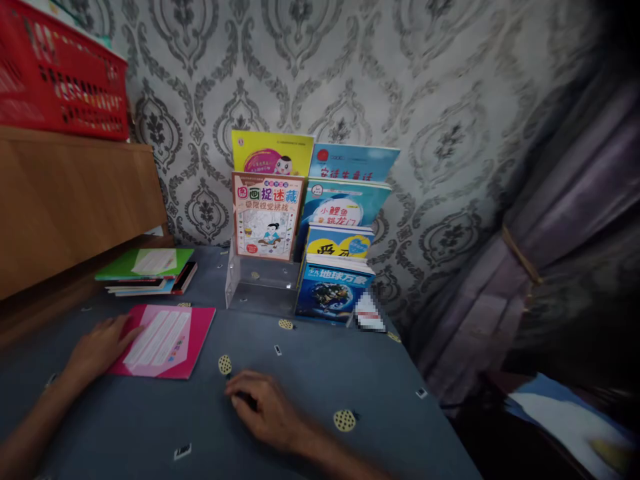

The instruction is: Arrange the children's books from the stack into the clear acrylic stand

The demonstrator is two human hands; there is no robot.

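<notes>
My left hand (103,347) rests at the left edge of a pink book (200,340) that lies on the table. Its fingers are stretched out and apart, with the thumb side over the cover. In front of the stand, my right hand (263,407) hovers or rests low over the tabletop, fingers curled in toward the thumb, and I see nothing in it. A clear tiered book stand (260,300) holds several upright books. Among them are a brown-bordered picture book (267,217), a yellow book (273,150) and a blue book with a globe (330,293).
Behind the pink book lies a small stack topped by a green book (150,263). A wooden cabinet (75,207) at the left carries a red basket (75,80). Patterned wallpaper backs the dark table (390,380); a tied curtain (480,287) hangs at right.
</notes>
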